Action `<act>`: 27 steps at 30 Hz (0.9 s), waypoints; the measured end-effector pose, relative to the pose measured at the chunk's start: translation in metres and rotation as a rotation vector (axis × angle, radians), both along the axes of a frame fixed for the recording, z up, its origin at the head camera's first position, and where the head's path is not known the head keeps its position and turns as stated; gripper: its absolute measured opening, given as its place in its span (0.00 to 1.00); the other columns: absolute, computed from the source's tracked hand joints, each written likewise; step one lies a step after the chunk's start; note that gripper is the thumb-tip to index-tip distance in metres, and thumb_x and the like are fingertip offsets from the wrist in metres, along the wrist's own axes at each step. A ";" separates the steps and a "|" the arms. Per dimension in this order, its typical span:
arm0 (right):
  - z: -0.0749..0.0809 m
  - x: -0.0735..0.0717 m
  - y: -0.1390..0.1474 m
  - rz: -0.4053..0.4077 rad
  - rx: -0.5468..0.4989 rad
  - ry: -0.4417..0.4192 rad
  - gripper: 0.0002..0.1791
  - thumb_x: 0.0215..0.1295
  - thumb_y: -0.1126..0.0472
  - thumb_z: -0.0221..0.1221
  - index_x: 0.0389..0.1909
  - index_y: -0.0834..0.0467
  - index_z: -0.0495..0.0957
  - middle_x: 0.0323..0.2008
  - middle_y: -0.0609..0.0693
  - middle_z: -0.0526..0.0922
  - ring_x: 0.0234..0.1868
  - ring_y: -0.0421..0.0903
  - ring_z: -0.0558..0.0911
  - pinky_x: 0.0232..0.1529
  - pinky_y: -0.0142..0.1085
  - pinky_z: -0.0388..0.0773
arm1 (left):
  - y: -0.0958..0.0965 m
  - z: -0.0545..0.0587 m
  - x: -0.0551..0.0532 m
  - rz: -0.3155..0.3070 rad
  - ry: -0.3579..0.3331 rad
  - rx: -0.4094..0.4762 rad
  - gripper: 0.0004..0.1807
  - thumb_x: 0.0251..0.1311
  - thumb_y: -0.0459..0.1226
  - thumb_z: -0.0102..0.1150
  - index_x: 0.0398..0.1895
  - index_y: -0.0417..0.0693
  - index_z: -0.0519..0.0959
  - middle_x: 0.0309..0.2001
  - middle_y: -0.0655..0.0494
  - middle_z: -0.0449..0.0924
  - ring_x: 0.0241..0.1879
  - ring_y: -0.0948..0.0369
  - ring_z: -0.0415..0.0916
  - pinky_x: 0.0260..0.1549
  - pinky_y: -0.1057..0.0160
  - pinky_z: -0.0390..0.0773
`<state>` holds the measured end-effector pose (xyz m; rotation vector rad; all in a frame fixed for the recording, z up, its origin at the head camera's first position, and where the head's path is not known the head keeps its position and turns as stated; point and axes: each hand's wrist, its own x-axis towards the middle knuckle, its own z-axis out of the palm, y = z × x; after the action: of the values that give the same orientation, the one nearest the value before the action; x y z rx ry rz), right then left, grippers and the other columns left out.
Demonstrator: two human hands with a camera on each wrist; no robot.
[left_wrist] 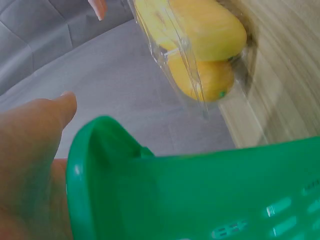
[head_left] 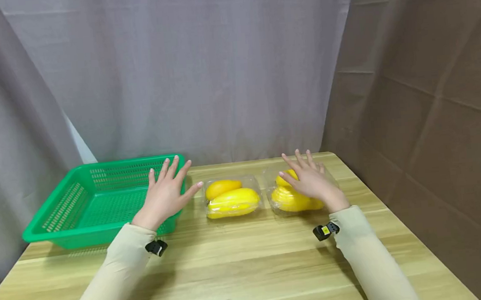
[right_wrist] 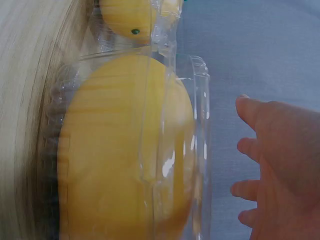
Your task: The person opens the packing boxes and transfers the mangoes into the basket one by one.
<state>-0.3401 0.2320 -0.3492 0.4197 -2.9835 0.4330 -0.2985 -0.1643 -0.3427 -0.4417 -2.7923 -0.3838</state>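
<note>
Fingers spread, my left hand (head_left: pixel 165 196) hovers over the right end of a green plastic basket (head_left: pixel 56 235). Beside it sits a clear plastic clamshell box (head_left: pixel 256 182) with yellow mangoes (head_left: pixel 232 200) inside. My right hand (head_left: pixel 311 180), also with spread fingers, is above a second clear clamshell box (right_wrist: pixel 201 110). The yellow mangoes (head_left: pixel 291 200) in that box are partly covered by the hand in the head view. In the right wrist view a gap shows between the fingers (right_wrist: pixel 247 190) and the box lid. Neither hand holds anything.
Everything stands on a light wooden table (head_left: pixel 233 273). Grey curtains (head_left: pixel 217 67) hang behind its back edge, and a brownish cloth (head_left: pixel 440 106) hangs along the right side. The basket occupies the back left, with the two boxes in a row to its right.
</note>
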 end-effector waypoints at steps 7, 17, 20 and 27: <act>0.001 0.007 0.006 0.040 -0.014 0.041 0.37 0.78 0.37 0.42 0.79 0.53 0.55 0.77 0.65 0.52 0.76 0.69 0.50 0.72 0.67 0.41 | 0.006 0.001 0.003 -0.033 0.006 0.006 0.43 0.70 0.65 0.45 0.80 0.54 0.56 0.79 0.40 0.45 0.79 0.42 0.37 0.72 0.34 0.38; 0.003 0.011 0.035 0.044 -0.127 0.024 0.36 0.80 0.44 0.43 0.76 0.65 0.58 0.73 0.69 0.60 0.73 0.69 0.57 0.72 0.63 0.52 | 0.042 0.004 0.000 -0.133 0.028 -0.004 0.41 0.70 0.64 0.46 0.78 0.51 0.61 0.78 0.41 0.51 0.78 0.42 0.42 0.72 0.34 0.42; 0.000 0.010 0.047 0.027 -0.155 0.001 0.36 0.80 0.43 0.42 0.76 0.66 0.58 0.73 0.69 0.60 0.72 0.70 0.59 0.71 0.63 0.54 | 0.057 0.004 0.000 -0.168 0.038 -0.003 0.40 0.71 0.63 0.46 0.77 0.51 0.62 0.77 0.42 0.54 0.78 0.43 0.45 0.72 0.36 0.44; -0.003 0.006 0.076 -0.009 -0.190 -0.065 0.39 0.81 0.41 0.40 0.77 0.67 0.53 0.74 0.71 0.56 0.72 0.71 0.58 0.70 0.64 0.54 | 0.094 -0.004 -0.002 -0.246 0.037 -0.001 0.39 0.71 0.61 0.50 0.77 0.51 0.62 0.77 0.44 0.56 0.76 0.44 0.51 0.72 0.36 0.49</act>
<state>-0.3337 0.3080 -0.3526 0.3804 -2.9672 0.7346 -0.3001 -0.0706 -0.3470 -0.7877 -2.7084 -0.4218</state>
